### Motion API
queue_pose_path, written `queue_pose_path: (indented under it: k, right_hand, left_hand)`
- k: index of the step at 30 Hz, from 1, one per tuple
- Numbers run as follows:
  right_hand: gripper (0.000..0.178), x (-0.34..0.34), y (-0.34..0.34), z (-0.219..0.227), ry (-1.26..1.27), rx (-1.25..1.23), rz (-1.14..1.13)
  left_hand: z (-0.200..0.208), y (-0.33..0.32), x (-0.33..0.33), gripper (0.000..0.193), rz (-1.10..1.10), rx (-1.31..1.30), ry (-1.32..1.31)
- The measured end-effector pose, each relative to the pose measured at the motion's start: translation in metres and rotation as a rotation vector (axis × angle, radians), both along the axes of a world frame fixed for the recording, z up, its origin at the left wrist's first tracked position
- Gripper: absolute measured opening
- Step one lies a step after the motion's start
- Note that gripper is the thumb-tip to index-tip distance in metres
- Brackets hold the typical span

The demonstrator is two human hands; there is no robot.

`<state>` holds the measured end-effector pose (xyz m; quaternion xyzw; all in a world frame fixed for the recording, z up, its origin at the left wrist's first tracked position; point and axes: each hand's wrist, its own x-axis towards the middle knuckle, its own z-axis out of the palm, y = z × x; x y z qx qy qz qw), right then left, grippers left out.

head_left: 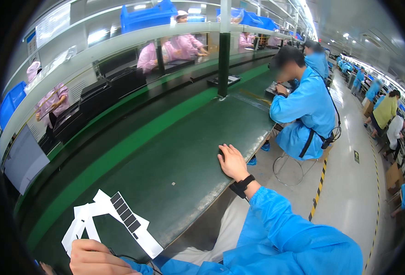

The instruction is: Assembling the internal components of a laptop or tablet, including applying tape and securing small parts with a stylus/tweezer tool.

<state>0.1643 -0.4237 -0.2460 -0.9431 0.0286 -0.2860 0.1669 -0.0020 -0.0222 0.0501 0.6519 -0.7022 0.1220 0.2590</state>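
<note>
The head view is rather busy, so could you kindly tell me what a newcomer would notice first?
Probably the white strips, one marked with black blocks, at lower left beside the curled left hand. Next, the right hand lies on the green bench near its edge, and beyond it sits a blue-coated co-worker.

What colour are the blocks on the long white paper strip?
The blocks are black, seen best in the head view.
</note>
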Motion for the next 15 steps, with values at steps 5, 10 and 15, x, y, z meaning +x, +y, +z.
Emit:
queue_pose_path:
  k: [5, 10, 15]
  right_hand:
    - [0.042, -0.002, 0.001, 0.0, 0.008, -0.045, -0.013]
    - [0.043, -0.001, 0.0, -0.002, 0.002, -0.05, -0.002]
    - [0.043, -0.003, 0.0, -0.001, -0.003, -0.021, 0.001]
  left_hand:
    - [-0.002, -0.002, 0.001, 0.024, 0.005, -0.015, 0.0]
    - [-0.008, -0.003, 0.001, 0.025, 0.046, -0.076, 0.002]
    - [-0.011, -0.005, 0.007, 0.025, 0.012, -0.092, 0.0]
